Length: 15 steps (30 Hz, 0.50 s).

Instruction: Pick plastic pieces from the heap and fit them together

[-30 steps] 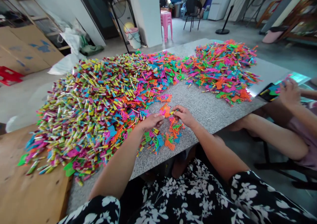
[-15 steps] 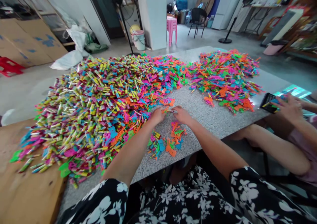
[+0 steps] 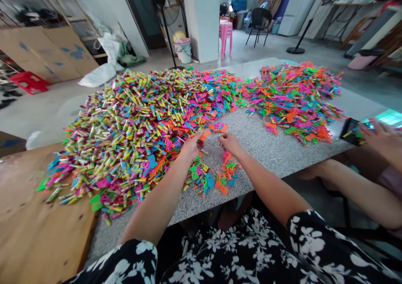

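Note:
My left hand (image 3: 190,147) is at the edge of a big pile of small wrapped tubes (image 3: 125,121), fingers curled. At its fingertips is a flat orange plastic piece (image 3: 205,134), which it seems to pinch. A short way to the right, my right hand (image 3: 230,143) hovers low over the grey speckled table (image 3: 245,129), thumb and fingers pressed together; whatever is between them is too small to make out. Nearer me lie a small heap of orange and green plastic pieces (image 3: 222,185) and a mixed green, blue and yellow cluster (image 3: 201,175).
A second pile of bright plastic pieces (image 3: 298,100) spreads over the table's far right. Beside it a co-worker's hand (image 3: 378,137) is at a black basket (image 3: 350,131). At left a wooden board (image 3: 40,217) adjoins the table. A fan stand (image 3: 168,37) stands behind.
My hands, close together around an orange piece before, have moved apart. The left went left toward the tubes with the orange piece by its fingers. The view has shifted slightly.

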Each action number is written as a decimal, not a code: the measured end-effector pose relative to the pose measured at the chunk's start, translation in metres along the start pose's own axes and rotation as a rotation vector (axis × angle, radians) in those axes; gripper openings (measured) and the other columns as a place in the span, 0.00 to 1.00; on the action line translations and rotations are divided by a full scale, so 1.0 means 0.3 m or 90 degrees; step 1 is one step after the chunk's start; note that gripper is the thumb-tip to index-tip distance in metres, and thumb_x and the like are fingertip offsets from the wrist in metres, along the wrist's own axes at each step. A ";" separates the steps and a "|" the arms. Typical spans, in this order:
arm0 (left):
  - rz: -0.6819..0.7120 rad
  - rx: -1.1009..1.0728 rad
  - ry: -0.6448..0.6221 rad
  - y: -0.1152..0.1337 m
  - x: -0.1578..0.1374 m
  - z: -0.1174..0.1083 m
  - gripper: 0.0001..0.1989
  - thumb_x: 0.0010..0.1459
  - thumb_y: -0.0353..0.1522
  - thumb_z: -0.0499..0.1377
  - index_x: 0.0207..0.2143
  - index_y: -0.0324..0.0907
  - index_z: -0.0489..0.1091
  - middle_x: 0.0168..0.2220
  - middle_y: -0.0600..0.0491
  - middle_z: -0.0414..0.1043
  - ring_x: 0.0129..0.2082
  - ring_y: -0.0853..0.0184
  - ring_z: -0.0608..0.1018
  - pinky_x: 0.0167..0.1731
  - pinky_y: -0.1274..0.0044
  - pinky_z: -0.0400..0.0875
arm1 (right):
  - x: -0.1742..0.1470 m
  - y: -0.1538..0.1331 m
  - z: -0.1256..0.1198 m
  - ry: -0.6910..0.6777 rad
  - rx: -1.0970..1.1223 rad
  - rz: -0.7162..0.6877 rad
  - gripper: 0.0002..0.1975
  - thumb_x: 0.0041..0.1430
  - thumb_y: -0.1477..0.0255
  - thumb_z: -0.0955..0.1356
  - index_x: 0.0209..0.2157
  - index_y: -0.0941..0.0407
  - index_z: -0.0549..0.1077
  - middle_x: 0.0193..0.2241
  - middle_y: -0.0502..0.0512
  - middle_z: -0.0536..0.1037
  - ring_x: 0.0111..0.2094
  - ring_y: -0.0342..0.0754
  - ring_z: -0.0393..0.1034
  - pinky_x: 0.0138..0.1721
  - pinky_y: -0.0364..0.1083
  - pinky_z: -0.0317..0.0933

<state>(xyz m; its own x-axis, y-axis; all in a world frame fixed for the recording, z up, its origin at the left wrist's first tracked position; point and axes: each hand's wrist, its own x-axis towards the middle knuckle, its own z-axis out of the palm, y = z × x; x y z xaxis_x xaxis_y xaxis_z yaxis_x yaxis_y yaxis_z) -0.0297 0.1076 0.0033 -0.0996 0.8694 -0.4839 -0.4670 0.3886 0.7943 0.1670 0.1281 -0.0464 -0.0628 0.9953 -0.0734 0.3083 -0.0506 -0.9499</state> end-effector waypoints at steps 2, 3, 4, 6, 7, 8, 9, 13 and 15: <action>0.012 -0.038 0.035 -0.013 -0.012 0.027 0.15 0.54 0.36 0.76 0.31 0.40 0.73 0.22 0.59 0.73 0.19 0.73 0.74 0.23 0.80 0.70 | -0.063 -0.018 0.032 -0.038 0.254 0.011 0.09 0.54 0.64 0.70 0.31 0.51 0.66 0.20 0.46 0.73 0.19 0.44 0.67 0.23 0.42 0.63; 0.018 -0.057 0.041 -0.022 -0.019 0.041 0.16 0.54 0.36 0.76 0.31 0.41 0.72 0.22 0.59 0.73 0.20 0.73 0.74 0.24 0.80 0.71 | -0.094 -0.028 0.047 -0.053 0.328 0.012 0.11 0.51 0.64 0.70 0.33 0.51 0.65 0.21 0.45 0.75 0.19 0.44 0.68 0.22 0.42 0.63; 0.025 -0.073 0.039 -0.031 -0.027 0.055 0.16 0.54 0.36 0.76 0.31 0.41 0.71 0.22 0.59 0.73 0.21 0.73 0.75 0.25 0.79 0.71 | -0.122 -0.038 0.060 -0.061 0.373 0.011 0.12 0.50 0.64 0.70 0.34 0.51 0.64 0.23 0.45 0.76 0.20 0.44 0.68 0.22 0.42 0.64; 0.036 -0.090 0.020 -0.048 -0.046 0.077 0.17 0.54 0.37 0.76 0.31 0.41 0.71 0.24 0.58 0.75 0.23 0.71 0.77 0.28 0.78 0.74 | -0.163 -0.056 0.076 -0.063 0.418 0.003 0.14 0.48 0.65 0.70 0.36 0.50 0.65 0.23 0.44 0.77 0.20 0.44 0.68 0.21 0.42 0.63; 0.040 -0.093 0.009 -0.055 -0.056 0.086 0.17 0.54 0.37 0.76 0.32 0.41 0.71 0.25 0.57 0.76 0.24 0.71 0.78 0.30 0.78 0.75 | -0.175 -0.062 0.078 -0.061 0.429 -0.003 0.14 0.48 0.65 0.70 0.37 0.51 0.66 0.23 0.44 0.76 0.20 0.43 0.68 0.21 0.42 0.63; 0.043 -0.094 0.001 -0.060 -0.066 0.092 0.17 0.54 0.38 0.76 0.32 0.40 0.71 0.26 0.56 0.77 0.25 0.70 0.79 0.31 0.77 0.76 | -0.182 -0.066 0.078 -0.060 0.438 -0.009 0.14 0.49 0.64 0.70 0.38 0.51 0.68 0.23 0.44 0.76 0.20 0.43 0.68 0.21 0.42 0.63; 0.046 -0.093 -0.007 -0.063 -0.075 0.097 0.18 0.53 0.38 0.76 0.32 0.40 0.71 0.27 0.56 0.78 0.26 0.70 0.80 0.32 0.77 0.76 | -0.186 -0.068 0.075 -0.059 0.443 -0.013 0.15 0.49 0.64 0.70 0.40 0.52 0.70 0.24 0.44 0.76 0.20 0.43 0.68 0.22 0.42 0.64; 0.047 -0.085 -0.029 -0.063 -0.100 0.107 0.19 0.52 0.40 0.77 0.34 0.39 0.73 0.29 0.54 0.80 0.27 0.69 0.82 0.35 0.75 0.78 | -0.183 -0.066 0.053 -0.049 0.446 -0.033 0.15 0.51 0.63 0.71 0.41 0.53 0.76 0.25 0.45 0.77 0.22 0.42 0.69 0.24 0.42 0.65; 0.048 -0.083 -0.032 -0.060 -0.105 0.109 0.19 0.52 0.41 0.77 0.34 0.39 0.73 0.29 0.54 0.80 0.27 0.69 0.82 0.35 0.75 0.79 | -0.182 -0.066 0.043 -0.049 0.453 -0.044 0.15 0.52 0.63 0.71 0.41 0.53 0.77 0.25 0.45 0.77 0.22 0.42 0.70 0.24 0.42 0.65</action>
<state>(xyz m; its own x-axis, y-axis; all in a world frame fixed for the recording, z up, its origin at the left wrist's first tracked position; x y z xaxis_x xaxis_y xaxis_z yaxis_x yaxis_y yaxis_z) 0.0107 0.0832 0.0161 -0.0958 0.9101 -0.4032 -0.5703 0.2818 0.7716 0.1519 0.0736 -0.0274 -0.1353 0.9908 -0.0016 -0.3899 -0.0547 -0.9192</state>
